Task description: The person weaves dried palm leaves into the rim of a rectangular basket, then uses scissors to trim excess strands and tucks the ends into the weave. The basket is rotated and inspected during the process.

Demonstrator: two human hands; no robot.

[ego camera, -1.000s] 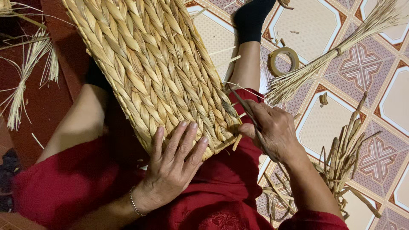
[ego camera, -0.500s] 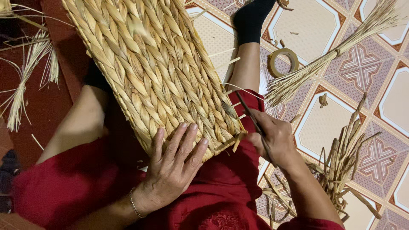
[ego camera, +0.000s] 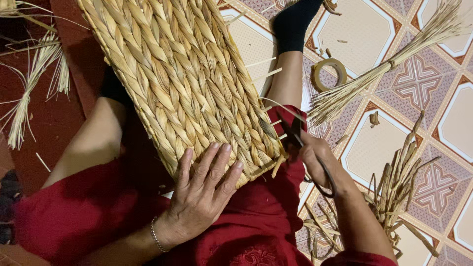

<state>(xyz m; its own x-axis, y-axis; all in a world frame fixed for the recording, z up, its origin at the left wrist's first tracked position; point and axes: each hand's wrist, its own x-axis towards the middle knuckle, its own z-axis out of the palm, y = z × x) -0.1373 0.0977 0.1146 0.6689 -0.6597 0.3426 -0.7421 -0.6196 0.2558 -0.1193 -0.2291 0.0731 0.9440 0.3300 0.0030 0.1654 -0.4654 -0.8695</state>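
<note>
Lying across the lap, woven mat (ego camera: 182,79), coarse braided straw, top cut off by frame. Left hand (ego camera: 202,197) spread flat, pressing its near edge. Right hand (ego camera: 320,162) closed around dark scissors (ego camera: 303,148) at the mat's frayed corner; blades partly hidden. Tape ring (ego camera: 329,74) on tiled floor (ego camera: 364,29).

The woven mat (ego camera: 182,83) runs off the top edge; scissors (ego camera: 308,152) blades hide against its rim.
</note>
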